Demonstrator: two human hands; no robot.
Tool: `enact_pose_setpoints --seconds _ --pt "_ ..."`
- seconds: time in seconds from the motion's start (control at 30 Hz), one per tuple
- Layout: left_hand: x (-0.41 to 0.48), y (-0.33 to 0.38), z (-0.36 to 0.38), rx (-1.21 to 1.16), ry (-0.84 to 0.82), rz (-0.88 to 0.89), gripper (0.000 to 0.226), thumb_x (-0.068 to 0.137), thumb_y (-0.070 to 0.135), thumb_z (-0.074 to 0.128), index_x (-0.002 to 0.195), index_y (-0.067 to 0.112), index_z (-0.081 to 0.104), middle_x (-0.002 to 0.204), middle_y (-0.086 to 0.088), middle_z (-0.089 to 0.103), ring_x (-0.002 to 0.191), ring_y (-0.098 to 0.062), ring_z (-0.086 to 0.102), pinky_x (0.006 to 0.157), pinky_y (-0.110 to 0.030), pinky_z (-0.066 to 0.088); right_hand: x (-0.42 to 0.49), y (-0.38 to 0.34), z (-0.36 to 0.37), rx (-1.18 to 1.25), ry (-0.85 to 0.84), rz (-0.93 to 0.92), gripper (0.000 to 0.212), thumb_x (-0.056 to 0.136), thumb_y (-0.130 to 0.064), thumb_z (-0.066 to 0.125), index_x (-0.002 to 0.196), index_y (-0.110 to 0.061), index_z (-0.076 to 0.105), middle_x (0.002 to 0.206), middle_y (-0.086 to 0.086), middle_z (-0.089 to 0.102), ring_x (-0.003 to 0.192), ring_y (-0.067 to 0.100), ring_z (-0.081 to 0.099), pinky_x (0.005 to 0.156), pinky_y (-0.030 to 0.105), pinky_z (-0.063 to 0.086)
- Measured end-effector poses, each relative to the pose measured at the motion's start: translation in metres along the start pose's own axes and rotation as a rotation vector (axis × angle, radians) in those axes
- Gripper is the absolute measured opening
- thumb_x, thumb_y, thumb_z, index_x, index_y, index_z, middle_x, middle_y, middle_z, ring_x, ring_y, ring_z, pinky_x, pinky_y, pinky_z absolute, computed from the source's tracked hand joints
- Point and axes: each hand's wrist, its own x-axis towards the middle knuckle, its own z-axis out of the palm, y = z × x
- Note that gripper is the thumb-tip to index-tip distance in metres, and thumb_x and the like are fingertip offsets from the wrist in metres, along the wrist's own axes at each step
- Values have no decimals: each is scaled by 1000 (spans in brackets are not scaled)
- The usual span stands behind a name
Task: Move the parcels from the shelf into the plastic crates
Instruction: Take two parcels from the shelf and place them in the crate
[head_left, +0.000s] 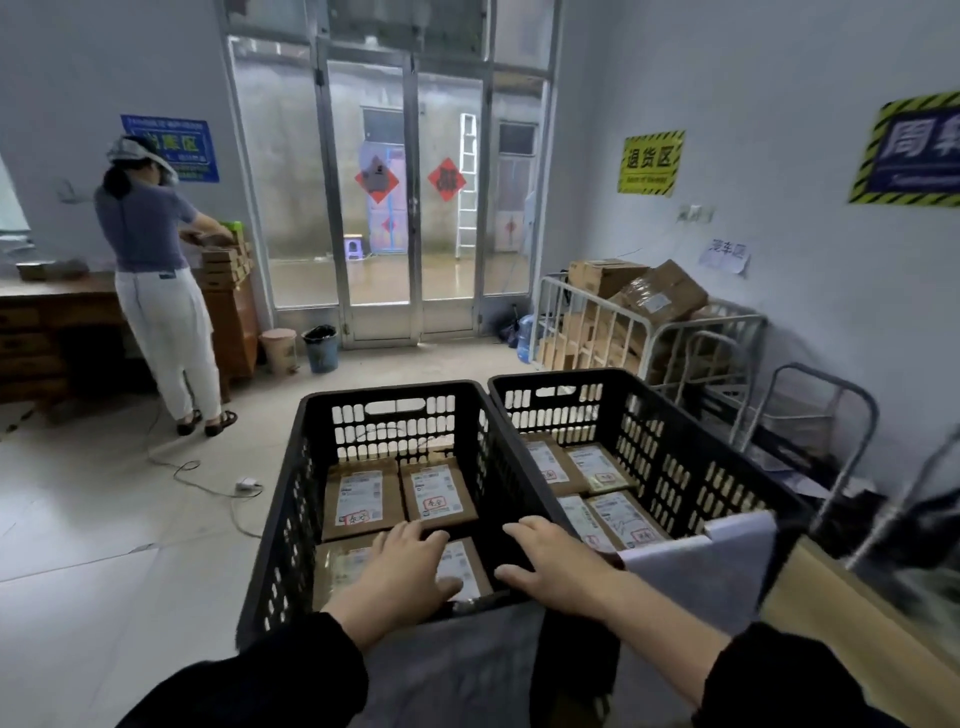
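Currently, both hands are flat, fingers uncurled: left hand (410, 566) lies on a parcel (466, 564) in the left crate (280, 519), right hand (556, 561) over the adjoining rims. Further parcels (363, 499) lie flat there and in the right crate (675, 431).

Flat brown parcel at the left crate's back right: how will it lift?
The flat brown cardboard parcel looks thin, so probably light and fairly stiff. Lying flat in the black plastic crate, it shouldn't roll or tip.
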Motion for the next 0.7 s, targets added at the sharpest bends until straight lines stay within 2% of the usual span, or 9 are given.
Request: enact_pose_setpoints --seconds 0.07,0.17,0.27,0.4,0.57,0.7 --pt "-1 1 1 -23 63 -4 60 90 47 46 143 23 29 149 -7 28 140 -25 21 116 -41 17 -7 -1 0 11 18 0 60 93 -46 46 143 -15 30 146 5 32 135 23 30 109 36 31" --pt "-10 33 7 -48 114 106 59 91 46 44 143 23 29 150 -6 28 141 -25 21 116 -40 19 -49 19 1 25 93 91 58 92 -45 47 141 -17 34 145 5 33 134 23 32 108 37 33" --pt "-22 75 22 -60 69 203 60 91 46 46 144 22 28 152 -7 25 142 -26 18 116 -39 18 -95 45 5 40 117 197 55 92 -45 48 139 -18 36 145 5 34 133 23 34 106 37 35" --pt "-31 128 37 -1 56 333 57 90 48 47 139 21 35 145 -7 35 136 -26 29 112 -37 24 -152 72 3 52 141 344 62 94 -44 46 146 -17 26 154 7 21 141 23 21 113 37 24" --pt "-44 206 45 52 62 511 56 89 48 46 138 22 37 142 -4 38 135 -24 30 109 -34 25 -223 104 -11 107 233 491 55 94 -38 48 141 -14 34 150 10 26 137 24 27 110 31 26" --pt "-59 267 50 79 34 596 58 89 48 48 138 20 36 142 -7 36 136 -26 28 111 -37 23 -281 132 -20 136 256 611 61 95 -41 46 146 -15 26 156 7 15 143 23 18 114 34 22"
